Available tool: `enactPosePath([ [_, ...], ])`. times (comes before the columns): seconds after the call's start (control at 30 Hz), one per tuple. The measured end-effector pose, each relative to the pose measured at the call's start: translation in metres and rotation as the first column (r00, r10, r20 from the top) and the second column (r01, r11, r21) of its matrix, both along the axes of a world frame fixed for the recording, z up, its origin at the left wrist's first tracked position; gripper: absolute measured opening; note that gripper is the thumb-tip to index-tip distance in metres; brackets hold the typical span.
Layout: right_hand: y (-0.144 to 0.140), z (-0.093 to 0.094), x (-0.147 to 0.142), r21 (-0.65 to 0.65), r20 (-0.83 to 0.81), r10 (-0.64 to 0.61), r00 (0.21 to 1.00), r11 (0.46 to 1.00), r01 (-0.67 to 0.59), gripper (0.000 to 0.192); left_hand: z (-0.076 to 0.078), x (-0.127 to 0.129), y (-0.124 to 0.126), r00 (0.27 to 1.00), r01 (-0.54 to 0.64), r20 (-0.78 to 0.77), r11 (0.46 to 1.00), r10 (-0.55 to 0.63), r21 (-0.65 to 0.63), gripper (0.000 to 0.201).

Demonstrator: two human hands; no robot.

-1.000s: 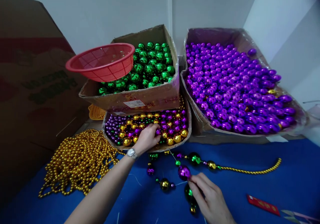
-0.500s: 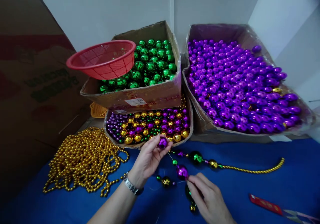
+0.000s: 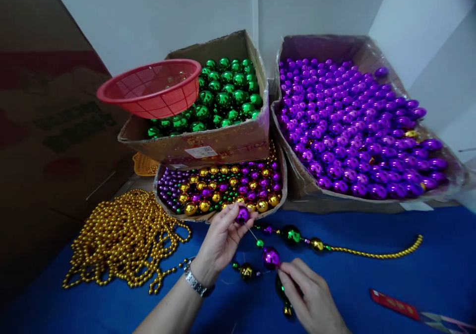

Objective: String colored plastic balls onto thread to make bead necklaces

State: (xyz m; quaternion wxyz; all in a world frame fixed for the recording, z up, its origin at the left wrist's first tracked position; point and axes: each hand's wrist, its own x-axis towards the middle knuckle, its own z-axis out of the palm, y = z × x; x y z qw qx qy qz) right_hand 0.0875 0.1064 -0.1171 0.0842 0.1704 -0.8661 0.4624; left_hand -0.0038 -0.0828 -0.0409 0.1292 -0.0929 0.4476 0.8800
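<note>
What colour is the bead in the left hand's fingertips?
Purple: the bead pinched by the left hand is shiny purple, seen clearly in the head view.

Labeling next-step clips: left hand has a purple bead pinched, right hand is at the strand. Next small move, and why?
Probably bring the purple bead in the left hand down the thin thread toward the beads already strung. The bead sits at the thread's upper end, apart from the larger purple ball that the right hand steadies, so the gap is yet to be closed.
</note>
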Motion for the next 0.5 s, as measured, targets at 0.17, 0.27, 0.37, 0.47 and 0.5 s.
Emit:
enactPosePath([
  [0.17,-0.002,0.004,-0.002,-0.020,-0.001,-0.035,0.999,0.999,0.035,0.022,-0.006,0.009,0.009,0.995,0.025,-0.090,0.998,-0.031,-0.063,0.018],
  [0.27,-0.002,0.006,-0.002,-0.028,0.006,-0.065,0.998,0.998,0.065,0.021,-0.010,0.016,0.013,0.991,0.025,-0.131,0.994,-0.039,-0.106,0.020],
  [0.37,0.000,0.007,-0.001,-0.023,0.013,-0.069,0.998,0.997,0.070,0.019,-0.012,0.018,0.013,0.989,0.043,-0.132,0.988,-0.063,-0.147,0.022],
  [0.47,0.002,0.005,0.000,-0.010,-0.017,-0.071,0.997,0.997,0.071,0.019,-0.011,0.018,0.012,0.988,0.035,-0.140,0.976,-0.067,-0.216,0.024],
  [0.5,0.003,0.005,0.000,-0.007,-0.030,-0.070,0.997,0.998,0.070,0.020,-0.011,0.017,0.012,0.987,0.026,-0.148,0.969,-0.064,-0.244,0.025],
])
